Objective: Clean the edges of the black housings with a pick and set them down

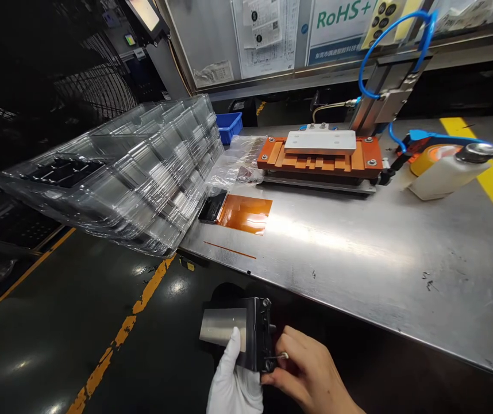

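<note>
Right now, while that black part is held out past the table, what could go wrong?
1. The black part is held by the gloved left hand off the steel table, above the floor; a slip would likely drop it.
2. The bare right hand pinches a small metal piece that might fall too.
3. The stack of clear trays overhangs the table's left edge and might slide off.

From here I see a brushed stainless-steel desk [358, 253], scuffed, with a soft sheen. The stack of clear moulded plastic trays [143, 167] is glossy and glinting. The flat amber film sheet [245, 214] looks slick. My left grip [233, 382] wears a matt white knit cloth glove, against the matt black plastic block with a satin brushed-metal plate [246, 322]. The dark painted floor [57, 333] shines glossy.
</note>
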`<control>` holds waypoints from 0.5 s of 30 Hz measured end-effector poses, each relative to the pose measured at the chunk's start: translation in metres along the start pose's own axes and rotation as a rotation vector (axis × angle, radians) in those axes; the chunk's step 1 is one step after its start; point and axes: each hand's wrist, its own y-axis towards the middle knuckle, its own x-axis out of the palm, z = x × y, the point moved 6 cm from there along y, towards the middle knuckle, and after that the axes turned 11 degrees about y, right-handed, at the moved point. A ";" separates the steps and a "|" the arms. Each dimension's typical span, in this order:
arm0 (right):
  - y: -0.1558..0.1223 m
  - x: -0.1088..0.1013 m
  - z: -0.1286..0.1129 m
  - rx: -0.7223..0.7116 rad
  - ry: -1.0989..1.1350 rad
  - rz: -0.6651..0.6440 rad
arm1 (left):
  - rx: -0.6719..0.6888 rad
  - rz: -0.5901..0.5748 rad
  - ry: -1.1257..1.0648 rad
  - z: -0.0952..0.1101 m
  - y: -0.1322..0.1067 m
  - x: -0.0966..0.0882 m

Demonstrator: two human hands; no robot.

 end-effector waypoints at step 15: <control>0.003 -0.002 0.002 -0.113 -0.236 0.233 | 0.145 -0.117 0.008 0.005 0.011 0.001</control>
